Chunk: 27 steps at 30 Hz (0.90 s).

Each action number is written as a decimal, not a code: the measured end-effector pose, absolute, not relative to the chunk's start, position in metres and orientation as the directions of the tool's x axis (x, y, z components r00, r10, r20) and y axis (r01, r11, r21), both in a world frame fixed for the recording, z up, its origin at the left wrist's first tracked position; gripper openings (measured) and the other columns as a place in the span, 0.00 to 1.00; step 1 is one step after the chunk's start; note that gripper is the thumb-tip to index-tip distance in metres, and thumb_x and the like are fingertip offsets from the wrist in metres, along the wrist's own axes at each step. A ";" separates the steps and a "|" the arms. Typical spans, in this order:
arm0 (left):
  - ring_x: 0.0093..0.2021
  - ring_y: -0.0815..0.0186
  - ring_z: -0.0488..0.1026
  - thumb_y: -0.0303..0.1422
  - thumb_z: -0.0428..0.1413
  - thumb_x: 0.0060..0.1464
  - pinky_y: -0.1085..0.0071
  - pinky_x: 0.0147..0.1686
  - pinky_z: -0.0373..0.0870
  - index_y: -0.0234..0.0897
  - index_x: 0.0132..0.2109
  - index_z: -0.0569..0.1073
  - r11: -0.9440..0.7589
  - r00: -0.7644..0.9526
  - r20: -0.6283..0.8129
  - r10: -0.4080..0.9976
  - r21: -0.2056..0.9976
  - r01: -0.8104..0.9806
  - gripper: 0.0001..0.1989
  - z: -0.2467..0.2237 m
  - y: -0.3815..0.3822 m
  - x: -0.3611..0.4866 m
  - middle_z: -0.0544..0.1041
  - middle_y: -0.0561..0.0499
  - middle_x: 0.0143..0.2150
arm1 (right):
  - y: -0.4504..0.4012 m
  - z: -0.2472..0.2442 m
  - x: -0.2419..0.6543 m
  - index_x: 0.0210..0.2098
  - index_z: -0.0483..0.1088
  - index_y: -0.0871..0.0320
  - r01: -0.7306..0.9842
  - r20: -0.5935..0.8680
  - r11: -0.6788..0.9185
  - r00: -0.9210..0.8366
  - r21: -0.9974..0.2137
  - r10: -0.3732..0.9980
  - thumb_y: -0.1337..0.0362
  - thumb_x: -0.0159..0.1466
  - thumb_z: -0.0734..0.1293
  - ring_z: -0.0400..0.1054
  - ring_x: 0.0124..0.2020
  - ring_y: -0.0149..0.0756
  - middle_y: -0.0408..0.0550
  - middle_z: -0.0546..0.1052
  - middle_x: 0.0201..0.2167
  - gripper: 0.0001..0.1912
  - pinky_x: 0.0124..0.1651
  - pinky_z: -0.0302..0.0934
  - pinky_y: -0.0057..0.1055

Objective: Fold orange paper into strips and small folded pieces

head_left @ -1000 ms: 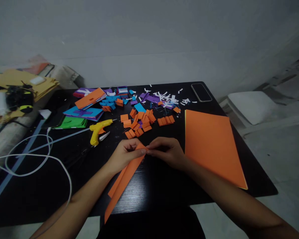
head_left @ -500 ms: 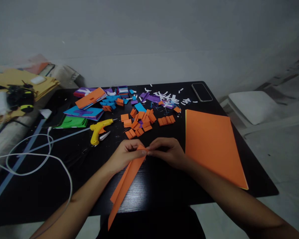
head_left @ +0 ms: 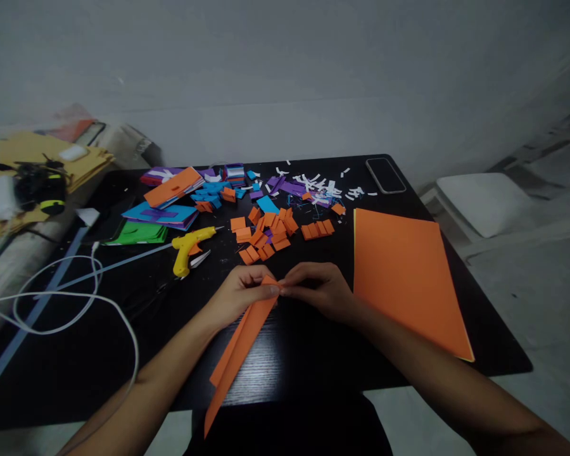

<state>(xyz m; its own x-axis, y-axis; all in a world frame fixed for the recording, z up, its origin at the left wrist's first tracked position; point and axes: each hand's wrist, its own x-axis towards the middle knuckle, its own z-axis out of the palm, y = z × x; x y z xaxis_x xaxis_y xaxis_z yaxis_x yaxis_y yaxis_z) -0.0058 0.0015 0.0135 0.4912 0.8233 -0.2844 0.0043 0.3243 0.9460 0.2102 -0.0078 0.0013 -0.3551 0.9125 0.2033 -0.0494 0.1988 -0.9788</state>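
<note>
My left hand (head_left: pixel 242 294) pinches the upper end of a long folded orange paper strip (head_left: pixel 240 354), whose lower end hangs past the table's front edge. At the strip's top right corner, the thumb and forefinger of my right hand (head_left: pixel 320 291) are pressed together on the same paper. Just beyond my hands lie small folded orange pieces (head_left: pixel 270 231). To the right rests a stack of large orange sheets (head_left: pixel 403 278), with a yellow edge showing beneath. A yellow glue gun (head_left: pixel 185 252) and partly hidden scissors (head_left: pixel 199 259) are left of my hands.
White and purple paper scraps (head_left: pixel 313 187) lie at the back, near a phone (head_left: pixel 384 175). Folded coloured paper stacks (head_left: pixel 159 215) sit at the back left. A white cable (head_left: pixel 118 310) loops over the left side and my left forearm. A white stool (head_left: pixel 479 202) stands beyond the table.
</note>
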 end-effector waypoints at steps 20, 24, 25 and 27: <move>0.25 0.71 0.65 0.40 0.68 0.51 0.75 0.27 0.59 0.33 0.29 0.77 0.283 0.484 -0.262 0.835 0.959 0.031 0.14 0.020 0.002 -0.005 0.74 0.54 0.24 | -0.013 0.005 0.208 0.35 0.75 0.58 -0.088 -0.031 -0.080 -0.457 -0.993 0.889 0.50 0.64 0.74 0.70 0.26 0.31 0.42 0.76 0.25 0.16 0.32 0.65 0.28; 0.24 0.72 0.63 0.41 0.68 0.51 0.76 0.27 0.57 0.33 0.29 0.76 0.274 0.491 -0.267 0.829 0.960 0.060 0.16 0.019 0.001 -0.002 0.72 0.55 0.23 | -0.014 0.004 0.205 0.33 0.73 0.58 -0.076 -0.049 -0.093 -0.443 -0.993 0.895 0.50 0.64 0.75 0.68 0.26 0.30 0.41 0.75 0.24 0.17 0.30 0.62 0.28; 0.24 0.72 0.63 0.41 0.68 0.51 0.76 0.27 0.56 0.33 0.28 0.75 0.270 0.492 -0.268 0.828 0.961 0.069 0.16 0.019 0.001 -0.002 0.71 0.55 0.23 | -0.014 0.004 0.205 0.33 0.73 0.58 -0.070 -0.056 -0.096 -0.443 -0.993 0.895 0.50 0.64 0.75 0.68 0.26 0.30 0.41 0.74 0.24 0.18 0.30 0.61 0.28; 0.24 0.72 0.62 0.42 0.67 0.52 0.75 0.26 0.56 0.33 0.28 0.75 0.258 0.496 -0.268 0.826 0.962 0.091 0.16 0.019 0.001 -0.003 0.70 0.56 0.23 | -0.013 0.005 0.205 0.33 0.73 0.58 -0.060 -0.060 -0.098 -0.448 -0.993 0.892 0.50 0.64 0.74 0.67 0.25 0.30 0.41 0.74 0.24 0.17 0.30 0.60 0.27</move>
